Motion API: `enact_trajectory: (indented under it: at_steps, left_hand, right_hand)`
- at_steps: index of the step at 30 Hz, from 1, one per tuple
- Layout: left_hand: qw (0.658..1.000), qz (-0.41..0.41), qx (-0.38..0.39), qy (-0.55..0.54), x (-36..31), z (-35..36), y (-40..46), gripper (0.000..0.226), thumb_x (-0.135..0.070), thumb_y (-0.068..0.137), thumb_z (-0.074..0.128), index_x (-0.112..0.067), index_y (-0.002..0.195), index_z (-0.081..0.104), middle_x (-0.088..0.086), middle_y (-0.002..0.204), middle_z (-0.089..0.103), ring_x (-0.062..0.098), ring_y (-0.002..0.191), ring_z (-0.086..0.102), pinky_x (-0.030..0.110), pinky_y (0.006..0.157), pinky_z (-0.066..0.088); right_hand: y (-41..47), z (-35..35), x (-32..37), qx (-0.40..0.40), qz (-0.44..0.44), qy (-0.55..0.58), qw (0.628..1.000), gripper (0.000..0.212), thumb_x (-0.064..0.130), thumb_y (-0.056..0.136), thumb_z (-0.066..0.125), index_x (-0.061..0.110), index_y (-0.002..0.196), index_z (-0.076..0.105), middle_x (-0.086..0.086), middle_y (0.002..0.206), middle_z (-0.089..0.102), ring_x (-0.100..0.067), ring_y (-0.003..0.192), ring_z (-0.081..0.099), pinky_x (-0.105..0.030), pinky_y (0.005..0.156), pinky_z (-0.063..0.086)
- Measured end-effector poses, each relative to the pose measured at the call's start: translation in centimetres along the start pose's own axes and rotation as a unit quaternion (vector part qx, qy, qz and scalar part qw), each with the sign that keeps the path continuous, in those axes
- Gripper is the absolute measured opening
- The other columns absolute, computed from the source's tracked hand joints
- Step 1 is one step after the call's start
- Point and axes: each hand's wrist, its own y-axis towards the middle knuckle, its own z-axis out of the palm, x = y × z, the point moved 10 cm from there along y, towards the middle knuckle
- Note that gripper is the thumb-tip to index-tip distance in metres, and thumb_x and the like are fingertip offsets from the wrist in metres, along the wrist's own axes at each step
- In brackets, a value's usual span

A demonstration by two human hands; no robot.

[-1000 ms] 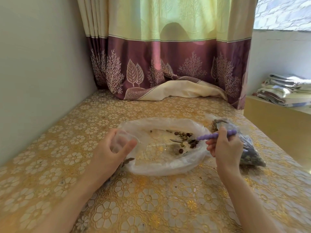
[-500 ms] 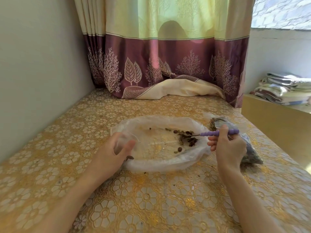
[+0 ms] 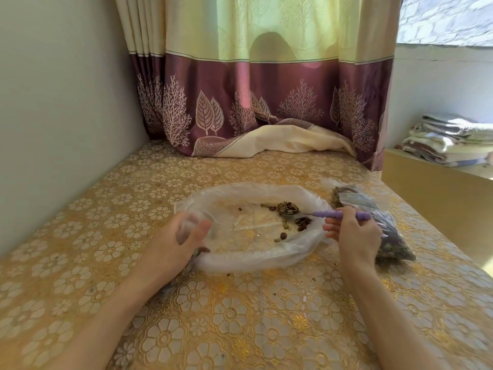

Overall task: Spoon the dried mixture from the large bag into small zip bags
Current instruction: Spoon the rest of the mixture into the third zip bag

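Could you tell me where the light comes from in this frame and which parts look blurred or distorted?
Head view: daylight glows through the curtain with a dark rounded shape behind it; the left hand and its small zip bag are soft with blur, the spoon is sharper; wide-angle bowing bends the wall and tablecloth edges.

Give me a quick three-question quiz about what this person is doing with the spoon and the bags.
1. True or false: the spoon carries dried pieces.
2. Which hand holds the small zip bag? A left, B right.
3. Fill in: the filled bags lie on the ___ side of the large bag.

Key: 1 true, its bowl is loaded above the large bag. 2 A, the left hand holds it; the right hand grips the spoon. 3 right.
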Motion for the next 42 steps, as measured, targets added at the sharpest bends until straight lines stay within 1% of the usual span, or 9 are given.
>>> enact_trajectory:
  at_steps: [4, 8, 11, 15, 22, 27, 33, 38, 42]
  left_hand:
    - [1.000, 0.007, -0.011, -0.018, -0.2, -0.3, -0.1, 0.052, -0.088, 0.062, 0.037, -0.048, 0.091, 0.051, 0.023, 0.088, 0.067, 0.039, 0.083, 0.063, 0.037, 0.072, 0.044]
    - [1.000, 0.010, 0.003, -0.027, -0.7, 0.0, -0.2, 0.043, -0.083, 0.067, 0.042, -0.050, 0.091, 0.054, 0.021, 0.090, 0.067, 0.038, 0.083, 0.064, 0.047, 0.076, 0.053]
    - [0.999, 0.006, 0.014, -0.047, -0.7, 0.3, -0.2, 0.033, -0.073, 0.072, 0.048, -0.046, 0.090, 0.056, 0.016, 0.085, 0.070, 0.034, 0.078, 0.066, 0.032, 0.066, 0.057]
    - [0.999, 0.000, 0.021, -0.044, -0.6, 0.4, -0.2, 0.039, -0.069, 0.072, 0.048, -0.037, 0.093, 0.056, 0.017, 0.086, 0.069, 0.036, 0.081, 0.065, 0.044, 0.077, 0.053]
    - [0.998, -0.004, 0.016, -0.067, -0.6, 0.3, -0.1, 0.062, -0.082, 0.064, 0.046, -0.032, 0.100, 0.054, 0.016, 0.094, 0.068, 0.032, 0.088, 0.064, 0.028, 0.070, 0.053]
    - [0.995, 0.003, 0.006, -0.098, -1.2, 0.1, -0.3, 0.051, -0.069, 0.062, 0.054, -0.034, 0.100, 0.055, -0.011, 0.087, 0.072, 0.003, 0.076, 0.067, 0.011, 0.060, 0.047]
    - [0.991, 0.009, -0.036, -0.125, -1.8, -1.1, -0.5, 0.078, -0.094, 0.041, 0.048, -0.041, 0.099, 0.052, -0.027, 0.087, 0.067, -0.008, 0.075, 0.064, 0.006, 0.060, 0.045]
    - [0.986, 0.029, -0.067, -0.147, -2.2, -1.9, -0.7, 0.077, -0.092, 0.047, 0.049, -0.035, 0.099, 0.056, -0.021, 0.090, 0.068, -0.004, 0.078, 0.065, 0.010, 0.065, 0.046]
    - [0.984, 0.039, -0.070, -0.156, -2.2, -2.1, -0.6, 0.076, -0.089, 0.051, 0.049, -0.028, 0.097, 0.056, -0.010, 0.085, 0.070, 0.000, 0.077, 0.065, 0.021, 0.071, 0.042]
  right_hand:
    - [-0.1, 0.2, -0.3, 0.011, 0.041, 0.068, 0.997, 0.036, 0.011, 0.089, 0.045, 0.003, 0.066, 0.072, -0.012, 0.066, 0.071, -0.013, 0.049, 0.052, -0.016, 0.042, 0.044]
    - [-1.1, 1.4, 1.4, 0.051, 0.029, 0.128, 0.990, 0.031, 0.007, 0.089, 0.047, 0.001, 0.065, 0.067, -0.011, 0.068, 0.073, -0.012, 0.049, 0.053, -0.016, 0.041, 0.042]
    - [-2.4, 2.6, 3.4, 0.090, 0.003, 0.158, 0.983, 0.030, 0.007, 0.092, 0.049, 0.004, 0.067, 0.065, -0.008, 0.066, 0.072, -0.012, 0.049, 0.053, -0.017, 0.042, 0.043]
    - [-4.6, 4.1, 5.7, 0.154, -0.028, 0.185, 0.970, 0.026, 0.012, 0.097, 0.047, 0.001, 0.080, 0.063, -0.013, 0.070, 0.073, -0.012, 0.049, 0.056, -0.018, 0.044, 0.045]
    - [-7.7, 6.8, 6.8, 0.267, -0.025, 0.186, 0.945, 0.027, 0.018, 0.098, 0.047, 0.005, 0.080, 0.063, -0.006, 0.066, 0.072, -0.012, 0.050, 0.057, -0.019, 0.043, 0.046]
    - [-9.6, 8.8, 7.7, 0.365, -0.064, 0.174, 0.912, 0.025, 0.026, 0.088, 0.050, 0.005, 0.090, 0.063, -0.007, 0.077, 0.074, -0.015, 0.057, 0.061, -0.021, 0.049, 0.049]
    - [-10.3, 9.5, 7.5, 0.430, -0.071, 0.170, 0.884, 0.027, 0.022, 0.087, 0.049, 0.005, 0.104, 0.062, 0.000, 0.085, 0.073, -0.011, 0.071, 0.063, -0.021, 0.062, 0.051]
    - [-9.8, 9.3, 7.2, 0.424, -0.039, 0.201, 0.882, 0.028, 0.022, 0.087, 0.050, 0.006, 0.105, 0.063, -0.004, 0.085, 0.071, -0.014, 0.072, 0.063, -0.023, 0.062, 0.051]
    - [-7.7, 8.0, 6.4, 0.346, 0.014, 0.255, 0.903, 0.033, 0.031, 0.087, 0.050, 0.005, 0.103, 0.063, -0.006, 0.079, 0.069, -0.014, 0.067, 0.061, -0.022, 0.060, 0.051]
